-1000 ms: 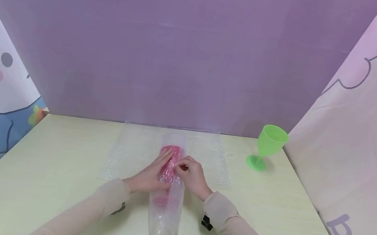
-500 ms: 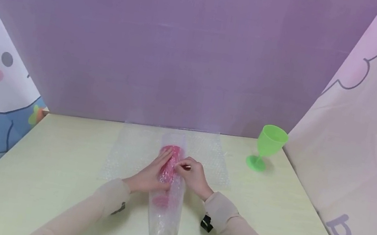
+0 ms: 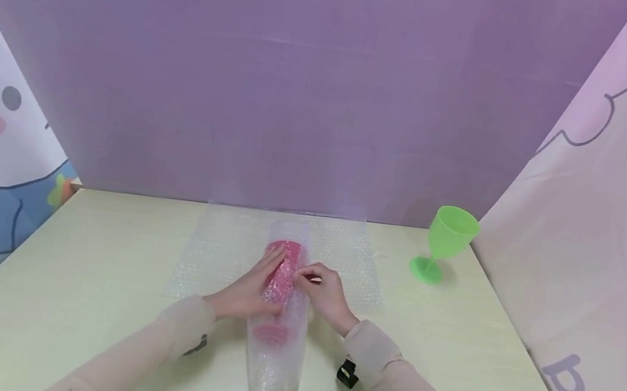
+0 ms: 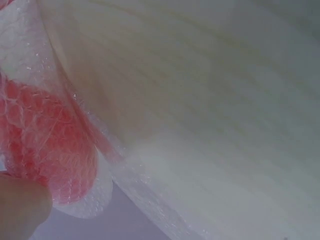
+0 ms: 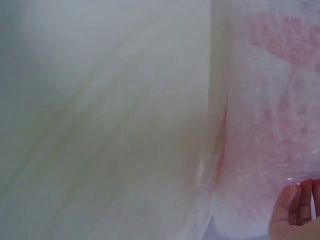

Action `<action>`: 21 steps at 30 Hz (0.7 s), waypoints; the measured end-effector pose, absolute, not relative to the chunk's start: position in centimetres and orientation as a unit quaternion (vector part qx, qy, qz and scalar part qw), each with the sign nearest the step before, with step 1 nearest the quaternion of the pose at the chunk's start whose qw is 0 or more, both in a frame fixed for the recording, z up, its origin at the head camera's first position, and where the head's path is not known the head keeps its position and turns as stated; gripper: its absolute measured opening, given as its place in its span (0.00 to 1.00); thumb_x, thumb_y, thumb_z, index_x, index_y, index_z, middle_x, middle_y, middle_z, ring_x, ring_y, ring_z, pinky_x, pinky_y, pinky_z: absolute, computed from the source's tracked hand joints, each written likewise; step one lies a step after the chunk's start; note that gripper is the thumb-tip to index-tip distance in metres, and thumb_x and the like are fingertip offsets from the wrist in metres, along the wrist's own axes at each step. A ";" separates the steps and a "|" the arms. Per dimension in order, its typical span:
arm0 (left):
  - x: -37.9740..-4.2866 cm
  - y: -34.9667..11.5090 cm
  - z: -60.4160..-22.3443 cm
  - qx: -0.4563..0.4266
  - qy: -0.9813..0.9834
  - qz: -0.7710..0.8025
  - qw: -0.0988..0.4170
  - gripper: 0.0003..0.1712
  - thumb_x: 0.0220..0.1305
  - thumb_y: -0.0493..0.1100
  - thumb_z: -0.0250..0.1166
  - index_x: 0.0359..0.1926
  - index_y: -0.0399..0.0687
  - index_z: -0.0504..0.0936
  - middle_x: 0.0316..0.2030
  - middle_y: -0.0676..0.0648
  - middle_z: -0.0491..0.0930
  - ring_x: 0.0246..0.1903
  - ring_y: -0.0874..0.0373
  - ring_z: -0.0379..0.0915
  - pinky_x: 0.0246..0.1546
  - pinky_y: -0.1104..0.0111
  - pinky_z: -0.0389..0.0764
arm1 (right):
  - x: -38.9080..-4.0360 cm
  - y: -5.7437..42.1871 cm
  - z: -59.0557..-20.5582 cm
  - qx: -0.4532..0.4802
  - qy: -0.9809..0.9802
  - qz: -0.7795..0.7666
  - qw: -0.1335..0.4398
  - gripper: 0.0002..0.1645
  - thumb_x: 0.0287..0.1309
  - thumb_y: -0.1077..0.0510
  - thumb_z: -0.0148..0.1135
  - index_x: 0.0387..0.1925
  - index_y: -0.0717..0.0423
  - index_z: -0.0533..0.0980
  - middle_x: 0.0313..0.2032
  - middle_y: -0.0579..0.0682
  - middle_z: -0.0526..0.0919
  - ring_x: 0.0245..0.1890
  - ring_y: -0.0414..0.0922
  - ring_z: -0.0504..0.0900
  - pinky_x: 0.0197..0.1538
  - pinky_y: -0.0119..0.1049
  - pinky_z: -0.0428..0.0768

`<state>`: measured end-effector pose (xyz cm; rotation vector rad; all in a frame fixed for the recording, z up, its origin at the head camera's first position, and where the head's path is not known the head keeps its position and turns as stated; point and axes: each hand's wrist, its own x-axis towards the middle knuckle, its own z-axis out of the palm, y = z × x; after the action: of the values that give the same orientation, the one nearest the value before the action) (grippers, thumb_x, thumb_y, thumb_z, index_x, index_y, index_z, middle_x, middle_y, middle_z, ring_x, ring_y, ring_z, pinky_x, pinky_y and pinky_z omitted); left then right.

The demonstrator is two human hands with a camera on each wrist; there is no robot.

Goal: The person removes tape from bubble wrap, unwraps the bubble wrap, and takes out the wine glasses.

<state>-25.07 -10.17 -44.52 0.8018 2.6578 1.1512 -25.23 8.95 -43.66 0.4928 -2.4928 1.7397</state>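
A pink goblet (image 3: 292, 262) lies inside a roll of clear bubble wrap (image 3: 271, 373), its cup toward the back and its round foot nearer me. Across the left side of the cup rests my left hand (image 3: 249, 291), fingers extended and thumb spread apart. My right hand (image 3: 325, 293) pinches the wrap's edge on the right side of the cup. In the left wrist view, the thumb (image 4: 22, 207) lies against the wrapped pink cup (image 4: 55, 145). Bent fingertips (image 5: 287, 200) meet the film's edge in the right wrist view, with pink blurred through the layers.
A flat sheet of bubble wrap (image 3: 218, 252) spreads beneath the roll, up to the purple backdrop (image 3: 306, 85). One green goblet (image 3: 450, 234) stands upright at the table's (image 3: 92, 270) back right. Printed cloth walls (image 3: 605, 221) border both sides.
My right hand has shifted slightly right, and the loose near end of the roll has moved a little with it. My left hand stays on the roll.
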 end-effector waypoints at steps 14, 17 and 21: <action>-25.2 -10.0 -44.6 0.251 0.884 0.387 0.078 0.63 0.46 0.49 0.71 0.72 0.56 0.34 0.72 0.56 0.28 0.71 0.56 0.23 0.68 0.51 0.41 | -24.4 11.1 -43.5 0.132 -0.839 0.528 0.031 0.09 0.53 0.69 0.59 0.38 0.64 0.79 0.36 0.56 0.82 0.39 0.49 0.79 0.46 0.36 0.80; -25.1 -9.9 -44.5 0.243 0.885 0.389 0.081 0.63 0.45 0.48 0.71 0.72 0.57 0.35 0.72 0.56 0.28 0.71 0.56 0.24 0.69 0.52 0.41 | -24.2 11.8 -43.5 0.129 -0.842 0.523 0.025 0.10 0.52 0.70 0.59 0.39 0.64 0.78 0.36 0.56 0.81 0.39 0.49 0.79 0.46 0.36 0.80; -25.1 -9.9 -44.5 0.244 0.885 0.389 0.080 0.64 0.45 0.48 0.71 0.72 0.57 0.34 0.72 0.56 0.28 0.71 0.55 0.24 0.69 0.52 0.41 | -24.3 12.7 -43.8 0.128 -0.843 0.521 0.026 0.13 0.50 0.73 0.59 0.40 0.67 0.77 0.39 0.60 0.81 0.40 0.52 0.79 0.47 0.38 0.81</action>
<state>-25.08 -9.91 -44.49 0.7301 2.6465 1.1648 -24.28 12.70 -43.84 0.3948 -2.6062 1.6107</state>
